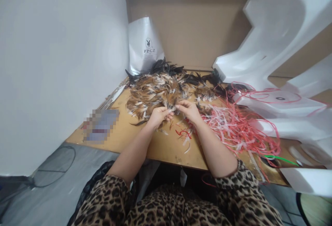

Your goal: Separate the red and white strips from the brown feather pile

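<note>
Tan tabletop [129,138]: heaped brown feathers [155,91], tangled red-and-white strips [241,129].

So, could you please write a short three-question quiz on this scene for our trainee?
1. What are the left hand and right hand pinching?
2. True or false: the red and white strips lie to the right of the brown feather pile.
3. Which logo is on the pale bag? A) star B) rabbit head C) crown

Key: 1. The pale ends of feathers. 2. True. 3. B.
</note>
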Demonstrator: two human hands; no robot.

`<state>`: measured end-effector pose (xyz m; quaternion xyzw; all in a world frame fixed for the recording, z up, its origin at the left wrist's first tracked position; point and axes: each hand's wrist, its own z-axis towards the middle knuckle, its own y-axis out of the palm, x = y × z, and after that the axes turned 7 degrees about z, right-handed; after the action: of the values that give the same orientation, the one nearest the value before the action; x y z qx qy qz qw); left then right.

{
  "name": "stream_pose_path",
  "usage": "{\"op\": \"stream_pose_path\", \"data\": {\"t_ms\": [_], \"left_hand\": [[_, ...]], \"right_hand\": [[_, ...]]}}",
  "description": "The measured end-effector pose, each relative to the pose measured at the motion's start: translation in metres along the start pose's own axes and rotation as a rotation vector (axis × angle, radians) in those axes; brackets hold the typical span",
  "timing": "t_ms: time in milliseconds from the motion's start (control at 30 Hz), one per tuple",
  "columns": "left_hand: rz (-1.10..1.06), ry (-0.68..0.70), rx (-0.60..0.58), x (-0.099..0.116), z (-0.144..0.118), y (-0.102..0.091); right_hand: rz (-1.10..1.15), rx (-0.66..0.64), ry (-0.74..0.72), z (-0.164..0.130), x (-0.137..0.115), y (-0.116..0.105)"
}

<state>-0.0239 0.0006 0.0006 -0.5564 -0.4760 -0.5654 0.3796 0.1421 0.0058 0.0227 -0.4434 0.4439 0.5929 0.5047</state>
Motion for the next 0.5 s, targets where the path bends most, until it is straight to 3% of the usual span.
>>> {"op": "stream_pose_path", "data": {"t_ms": [100, 200, 500], "left_hand": [[-0.085, -0.004, 0.06, 0.003, 0.0, 0.001], [-0.135, -0.003, 0.086, 0.002, 0.001, 0.002], [-0.05, 0.037, 0.02, -0.008, 0.003, 0.004]], "right_hand": [[0.094, 0.086, 0.041, -0.001, 0.0, 0.003], [0.104, 0.049, 0.087, -0.003, 0.001, 0.008], [0.13, 0.048, 0.079, -0.006, 0.007, 0.02]]}}
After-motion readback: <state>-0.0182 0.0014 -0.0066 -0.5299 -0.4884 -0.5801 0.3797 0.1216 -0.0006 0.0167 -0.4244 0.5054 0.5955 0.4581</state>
